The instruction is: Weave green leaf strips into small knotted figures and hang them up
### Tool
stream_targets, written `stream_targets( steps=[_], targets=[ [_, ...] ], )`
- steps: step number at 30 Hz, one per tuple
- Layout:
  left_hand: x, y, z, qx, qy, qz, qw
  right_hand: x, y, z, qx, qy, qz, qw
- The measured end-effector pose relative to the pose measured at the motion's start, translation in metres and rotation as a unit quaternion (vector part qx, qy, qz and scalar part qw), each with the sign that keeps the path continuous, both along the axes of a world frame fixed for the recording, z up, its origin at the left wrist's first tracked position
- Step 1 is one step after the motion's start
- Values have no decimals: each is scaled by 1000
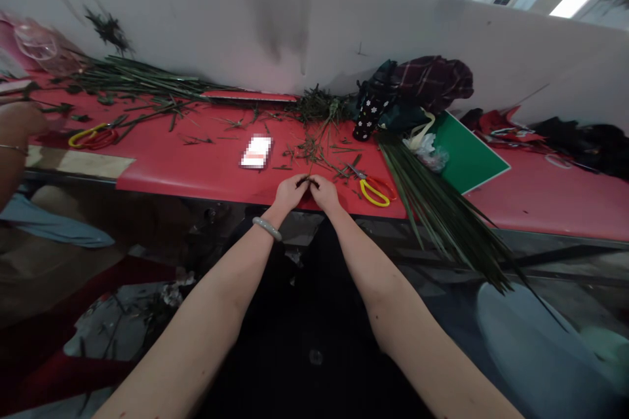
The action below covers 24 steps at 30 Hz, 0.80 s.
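My left hand and my right hand meet at the front edge of the red table, fingertips pinched together. Between them is a small piece of green leaf strip, mostly covered by the fingers. Cut leaf scraps lie just beyond my hands. Scissors with yellow and red handles rest to the right of my right hand, and a phone with a blurred bright screen lies beyond my left hand. A grey bangle circles my left wrist.
Long green leaves hang over the table edge at right, beside a green board and a flowered black umbrella or bottle. More leaves lie at back left. Another person's arm is at far left, near second scissors. A white partition stands behind.
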State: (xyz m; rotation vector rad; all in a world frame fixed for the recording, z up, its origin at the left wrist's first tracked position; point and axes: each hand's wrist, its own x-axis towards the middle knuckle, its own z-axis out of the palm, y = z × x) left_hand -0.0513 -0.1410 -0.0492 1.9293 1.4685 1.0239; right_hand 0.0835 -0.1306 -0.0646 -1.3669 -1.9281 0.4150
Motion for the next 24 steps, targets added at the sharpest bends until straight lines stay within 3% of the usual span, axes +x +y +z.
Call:
stream_targets(
  steps=[24],
  targets=[
    [1, 0, 0, -2, 22, 20, 1000, 0, 0, -2, 22, 14, -6, 1000]
  ],
)
